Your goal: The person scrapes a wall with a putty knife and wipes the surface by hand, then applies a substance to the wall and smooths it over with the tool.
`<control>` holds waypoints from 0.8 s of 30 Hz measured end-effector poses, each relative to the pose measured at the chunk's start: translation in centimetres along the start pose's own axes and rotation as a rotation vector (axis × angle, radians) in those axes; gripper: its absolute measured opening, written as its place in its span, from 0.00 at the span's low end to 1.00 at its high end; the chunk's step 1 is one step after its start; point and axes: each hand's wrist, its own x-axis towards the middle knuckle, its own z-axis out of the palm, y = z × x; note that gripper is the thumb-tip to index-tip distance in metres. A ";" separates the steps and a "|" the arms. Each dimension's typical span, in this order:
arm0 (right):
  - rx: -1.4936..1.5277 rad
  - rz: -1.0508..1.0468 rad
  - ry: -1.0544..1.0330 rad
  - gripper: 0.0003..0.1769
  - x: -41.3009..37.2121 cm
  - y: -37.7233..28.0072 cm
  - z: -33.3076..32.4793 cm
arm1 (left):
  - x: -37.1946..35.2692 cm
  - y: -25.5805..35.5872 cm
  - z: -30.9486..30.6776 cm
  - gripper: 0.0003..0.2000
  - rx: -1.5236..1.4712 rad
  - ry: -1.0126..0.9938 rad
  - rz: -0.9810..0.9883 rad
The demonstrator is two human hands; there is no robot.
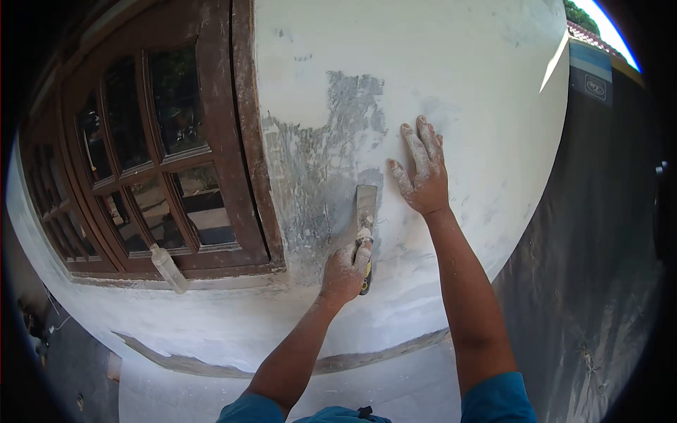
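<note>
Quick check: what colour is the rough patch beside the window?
The rough patch is mottled grey with whitish streaks, seen best in the head view.

Wall [493, 106]: off-white, faintly smudged grey. Patch on wall [300, 176]: mottled grey, streaked with white and darker flecks. Window frame [257, 141]: dark brown, scuffed with pale marks; panes [176, 99] near-black, broken by lighter reflections. Putty knife [366, 204]: dull grey blade smeared white; handle [366, 283] apparently black and yellow — mostly covered by the fingers, so uncertain. Left hand [343, 271] and right hand [423, 176]: both blotched with white powder. Sleeves [497, 398]: plain teal-blue. Bottle [168, 268]: colourless, cloudy whitish. Sheeting at right [550, 282]: charcoal, with paler streaks — blue band [589, 60] near its top. Roof tiles [594, 38]: reddish. Foliage [581, 20]: green.
</note>
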 end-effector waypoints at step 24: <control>0.185 0.730 -0.097 0.36 -12.8 -17.5 -1.7 | 11.7 8.7 -12.3 0.19 1.233 -0.066 1.203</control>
